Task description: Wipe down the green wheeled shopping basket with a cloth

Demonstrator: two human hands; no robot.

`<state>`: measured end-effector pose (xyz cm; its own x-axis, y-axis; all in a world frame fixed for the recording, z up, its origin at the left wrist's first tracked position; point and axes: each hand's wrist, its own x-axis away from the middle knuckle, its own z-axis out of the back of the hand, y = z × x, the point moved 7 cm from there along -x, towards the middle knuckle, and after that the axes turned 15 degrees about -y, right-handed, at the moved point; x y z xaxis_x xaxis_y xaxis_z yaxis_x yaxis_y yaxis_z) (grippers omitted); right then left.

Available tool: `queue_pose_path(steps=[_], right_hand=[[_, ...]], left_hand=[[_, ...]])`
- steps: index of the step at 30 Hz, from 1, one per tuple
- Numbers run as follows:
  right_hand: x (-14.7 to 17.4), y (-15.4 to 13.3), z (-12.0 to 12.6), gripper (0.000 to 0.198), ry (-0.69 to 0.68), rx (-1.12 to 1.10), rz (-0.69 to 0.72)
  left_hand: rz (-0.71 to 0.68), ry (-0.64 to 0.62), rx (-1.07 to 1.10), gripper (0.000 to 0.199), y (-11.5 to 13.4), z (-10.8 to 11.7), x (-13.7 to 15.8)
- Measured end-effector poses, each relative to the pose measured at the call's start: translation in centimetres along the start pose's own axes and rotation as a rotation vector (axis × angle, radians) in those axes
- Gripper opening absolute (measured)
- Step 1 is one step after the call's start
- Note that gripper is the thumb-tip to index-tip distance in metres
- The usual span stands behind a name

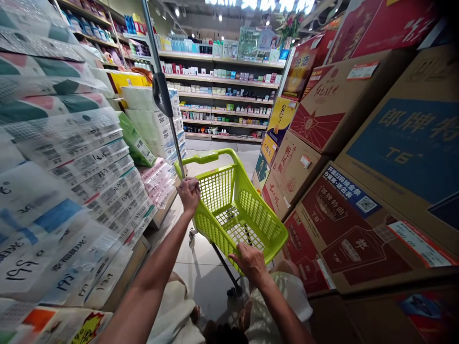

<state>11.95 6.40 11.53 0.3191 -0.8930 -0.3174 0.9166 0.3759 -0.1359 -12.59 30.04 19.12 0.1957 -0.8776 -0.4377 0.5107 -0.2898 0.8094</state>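
Observation:
A bright green shopping cart (218, 239) with a lattice basket stands in front of me on dark legs with wheels. Its basket holds no goods that I can see. My left hand (189, 195) is closed around the lower visible part of a thin grey pole (174, 134), against the basket's left corner. The pole leans up and to the left, with a dark fitting partway along it. On the basket's near rim, my right hand (252, 262) is closed, fingers curled over the edge.
Stacked packs of tissue paper (71, 138) line the left side, on low platforms. Piled cardboard cartons (322, 114) crowd the right side close to the cart. Ahead, shelves (222, 98) of small boxed goods face the tiled aisle (238, 147).

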Motion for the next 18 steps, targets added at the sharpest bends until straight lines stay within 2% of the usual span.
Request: queue_pose_path(steps=[2, 3, 5, 8, 10, 11, 13, 16, 18], right_hand=[[0.0, 0.5, -0.3, 0.033, -0.003, 0.007, 0.029], [0.0, 0.7, -0.3, 0.034, -0.005, 0.009, 0.043], [0.1, 1.2, -0.3, 0.036, -0.005, 0.012, 0.066], [0.3, 1.9, 0.0, 0.038, -0.001, 0.013, 0.093], [0.3, 2.3, 0.2, 0.039, -0.003, 0.006, 0.107], [0.4, 2.5, 0.2, 0.039, -0.007, 0.0, 0.112], [0.4, 2.8, 0.3, 0.039, -0.015, -0.016, 0.114], [0.3, 2.9, 0.3, 0.039, -0.024, -0.035, 0.1], [0.3, 2.7, 0.2, 0.039, -0.02, -0.042, 0.092]], left_hand=[[0.007, 0.057, 0.002, 0.036, -0.5, 0.9, -1.7], [0.004, 0.071, 0.013, 0.039, -0.9, 0.8, -1.0], [-0.025, 0.046, 0.047, 0.045, -1.8, -0.5, 3.0], [-0.157, -0.125, 0.066, 0.027, -2.6, -3.7, 10.2], [-0.246, -0.205, 0.068, 0.021, -2.2, -4.6, 12.1], [-0.266, -0.205, 0.073, 0.019, -1.9, -4.4, 11.7], [-0.242, -0.137, 0.083, 0.018, -1.4, -3.0, 8.5], [-0.07, 0.15, 0.109, 0.022, -1.9, -0.1, 3.8], [0.048, 0.276, 0.125, 0.028, -3.0, 0.3, 3.8]])
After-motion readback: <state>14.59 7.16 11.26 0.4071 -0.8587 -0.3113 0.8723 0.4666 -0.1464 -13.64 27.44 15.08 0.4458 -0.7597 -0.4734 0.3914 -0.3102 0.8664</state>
